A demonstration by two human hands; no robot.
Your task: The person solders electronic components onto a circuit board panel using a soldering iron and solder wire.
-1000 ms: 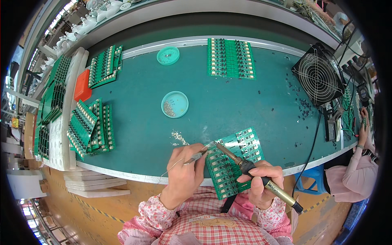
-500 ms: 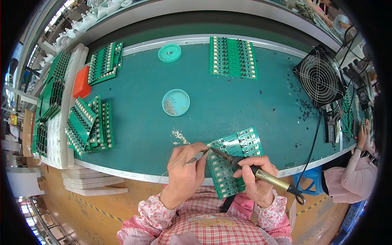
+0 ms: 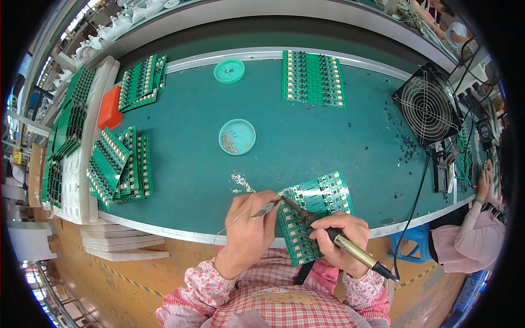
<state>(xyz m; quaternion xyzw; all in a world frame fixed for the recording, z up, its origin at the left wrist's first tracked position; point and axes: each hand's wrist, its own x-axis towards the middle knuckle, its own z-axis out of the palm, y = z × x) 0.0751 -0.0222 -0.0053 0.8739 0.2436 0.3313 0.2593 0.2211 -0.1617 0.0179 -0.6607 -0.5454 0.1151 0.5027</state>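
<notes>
A green circuit board panel lies at the table's front edge, its near part jutting past the edge. My right hand is closed round a soldering iron with a black and gold handle. The iron's tip meets the panel's upper left part. Closed at that same corner, my left hand grips metal tweezers, and a thin wire trails from its fingers. The tweezer tips are close to the iron's tip; whether they pinch a part is too small to tell.
Tiny pale parts lie beyond my left hand. Two round turquoise dishes stand further back. Board stacks and a red box are left, another panel far back. A fan and a co-worker's arm are right.
The iron's handle has swung slightly toward me and left, and my right hand's grip has shifted with it. My left hand and the panel stay nearly in place.
</notes>
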